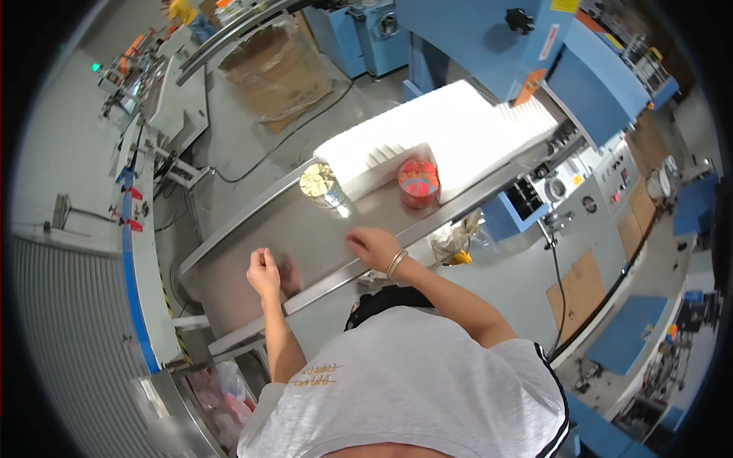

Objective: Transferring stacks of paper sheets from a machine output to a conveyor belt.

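Note:
My left hand (263,273) hovers over the near left part of a smooth metal conveyor-like surface (252,252), its fingers curled in and nothing visible in them. Further right, my right hand (374,248), with a bracelet at the wrist, is held above the near edge, fingers loosely bent and no object showing. Beyond it stands a gold, shiny round stack or tin (321,185), touching neither hand. A red round tin-like piece (418,183) with a coloured top sits to its right, in a notch beside a bright white stack (466,122) of thin layers.
Metal rails (252,214) border the surface. A blue machine (481,46) overhangs the far right. On the floor beyond lies a large cardboard box with a plastic liner (279,69). A clear plastic bag (458,233) hangs by the near rail. Another person (187,17) is far off.

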Demonstrator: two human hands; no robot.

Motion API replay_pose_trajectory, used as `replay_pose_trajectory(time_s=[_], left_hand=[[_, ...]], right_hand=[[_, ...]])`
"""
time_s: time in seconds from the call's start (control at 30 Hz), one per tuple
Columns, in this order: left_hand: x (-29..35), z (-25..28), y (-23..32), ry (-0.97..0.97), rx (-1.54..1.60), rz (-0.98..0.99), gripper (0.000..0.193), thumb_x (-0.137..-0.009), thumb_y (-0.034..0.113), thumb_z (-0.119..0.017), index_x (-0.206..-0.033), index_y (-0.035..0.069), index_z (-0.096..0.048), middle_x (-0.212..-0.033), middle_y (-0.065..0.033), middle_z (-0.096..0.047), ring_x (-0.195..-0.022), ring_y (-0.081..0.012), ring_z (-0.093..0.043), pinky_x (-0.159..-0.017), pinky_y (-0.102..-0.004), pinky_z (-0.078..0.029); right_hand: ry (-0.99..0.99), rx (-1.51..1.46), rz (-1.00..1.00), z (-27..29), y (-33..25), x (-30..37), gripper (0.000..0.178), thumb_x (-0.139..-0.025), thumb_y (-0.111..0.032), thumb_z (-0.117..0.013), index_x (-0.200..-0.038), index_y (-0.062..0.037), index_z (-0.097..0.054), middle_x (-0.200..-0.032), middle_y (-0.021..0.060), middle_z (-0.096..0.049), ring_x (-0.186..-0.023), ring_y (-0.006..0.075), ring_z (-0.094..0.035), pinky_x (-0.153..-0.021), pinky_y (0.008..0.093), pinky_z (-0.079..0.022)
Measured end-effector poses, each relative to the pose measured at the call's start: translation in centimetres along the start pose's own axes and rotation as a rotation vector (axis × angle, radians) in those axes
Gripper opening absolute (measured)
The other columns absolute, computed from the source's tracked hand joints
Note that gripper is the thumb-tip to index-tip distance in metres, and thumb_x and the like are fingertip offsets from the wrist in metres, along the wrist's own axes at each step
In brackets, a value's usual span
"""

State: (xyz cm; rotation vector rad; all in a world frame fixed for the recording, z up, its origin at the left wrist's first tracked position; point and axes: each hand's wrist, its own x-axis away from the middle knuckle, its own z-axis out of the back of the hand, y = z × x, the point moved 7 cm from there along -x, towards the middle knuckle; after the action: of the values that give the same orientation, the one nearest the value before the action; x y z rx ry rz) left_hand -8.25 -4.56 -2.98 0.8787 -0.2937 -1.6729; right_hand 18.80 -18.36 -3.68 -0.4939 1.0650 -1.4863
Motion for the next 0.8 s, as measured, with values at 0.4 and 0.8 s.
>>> replay_pose_trajectory(time_s=[0.4,0.8], left_hand=[[7.1,6.7,-0.8,-0.057,-0.298,0.302,0.027,-0.088,0.034,-0.056,-0.091,0.01,-0.068,-0.08,-0.0152,-0.067,-0.077,-0.0375,-0.064,-0.069,-0.0455,-0.05],[13.4,10.3,-4.0,-0.025,-0.046,-0.079,0.013,-0.082,0.023,-0.061,-0.08,0.011,-0.064,-0.078,-0.0103,-0.065,-0.073,-0.034,-0.062,-0.065,-0.0444,-0.049]], right_hand=[[-0.209,0.345,0.194,-2.5,-3.3,2.0,0.014,-0.088,-0.023,-0.054,-0.095,-0.0119,-0.06,-0.083,0.0103,-0.066,-0.075,0.033,-0.063,-0.063,0.0445,-0.049],[0.053,0.32,0.023,-9.1,-5.2,6.3,0.02,-0.086,-0.019,-0.056,-0.101,-0.008,-0.063,-0.082,0.0154,-0.067,-0.074,0.0338,-0.065,-0.068,0.043,-0.051]])
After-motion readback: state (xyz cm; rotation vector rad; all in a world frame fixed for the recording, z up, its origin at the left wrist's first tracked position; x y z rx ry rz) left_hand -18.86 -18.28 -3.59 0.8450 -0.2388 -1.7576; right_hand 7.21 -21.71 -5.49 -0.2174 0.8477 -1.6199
